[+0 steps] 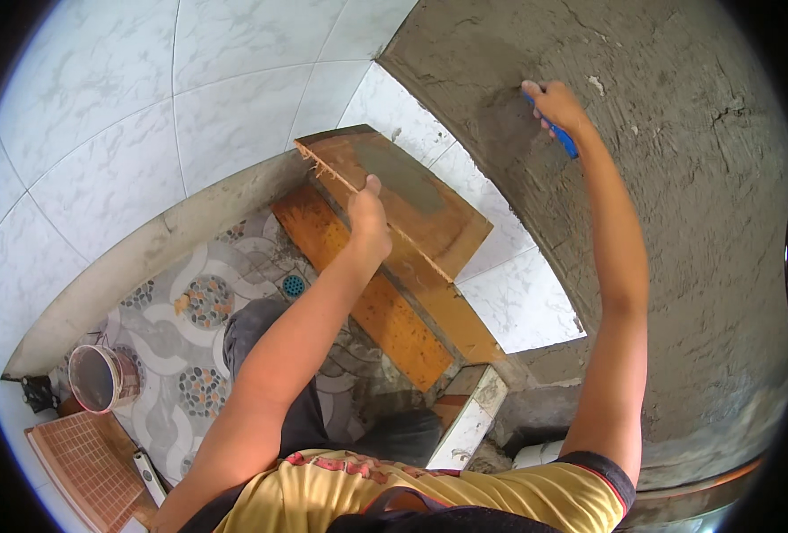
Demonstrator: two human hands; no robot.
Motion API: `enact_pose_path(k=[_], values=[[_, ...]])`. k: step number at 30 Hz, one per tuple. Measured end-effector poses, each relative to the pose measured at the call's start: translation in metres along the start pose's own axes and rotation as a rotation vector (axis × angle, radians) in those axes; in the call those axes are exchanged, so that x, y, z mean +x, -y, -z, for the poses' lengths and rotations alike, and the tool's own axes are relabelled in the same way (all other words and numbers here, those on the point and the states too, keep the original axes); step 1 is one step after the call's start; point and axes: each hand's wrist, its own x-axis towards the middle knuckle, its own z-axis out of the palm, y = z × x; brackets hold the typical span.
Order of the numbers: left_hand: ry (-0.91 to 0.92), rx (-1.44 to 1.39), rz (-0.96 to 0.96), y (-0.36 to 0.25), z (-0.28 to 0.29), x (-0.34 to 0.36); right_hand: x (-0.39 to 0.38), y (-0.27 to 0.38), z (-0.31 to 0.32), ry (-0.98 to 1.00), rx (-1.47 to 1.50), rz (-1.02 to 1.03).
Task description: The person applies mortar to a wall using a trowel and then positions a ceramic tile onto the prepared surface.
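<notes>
My right hand (557, 105) is closed round the blue handle of a trowel (566, 142), held up at the wall of wet grey mortar (678, 213). The trowel's blade is hard to make out against the mortar. A thin brown wooden board (461, 229) is gripped at its near edge by my left hand (369, 218), thumb on top and the other fingers hidden beneath. Grey mortar (403, 182) lies smeared on the board's upper face. The board is held beside the lower wall, partly covering a row of white marbled tiles (509, 284).
Below the board lie orange-brown planks (367, 324). A bucket (95, 379) stands on the patterned floor (172, 342) at lower left, near a reddish gridded tile (79, 462). A round blue drain cover (294, 285) lies in the floor. White tiled wall (110, 133) rises at left above a concrete ledge (159, 238).
</notes>
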Motion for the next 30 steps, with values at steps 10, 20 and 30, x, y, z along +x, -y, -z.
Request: enact_pose_path(k=[10, 20, 30], values=[[-0.078, 0.017, 0.004, 0.0, -0.003, -0.004, -0.008, 0.069, -0.111, 0.011, -0.501, 0.065], [-0.031, 0.029, 0.031, -0.003, 0.012, 0.01, 0.02, 0.059, -0.043, -0.234, -0.147, -0.06], [-0.007, -0.013, 0.006, 0.001, 0.01, 0.008, -0.04, -0.01, 0.009, -0.293, -0.085, -0.005]])
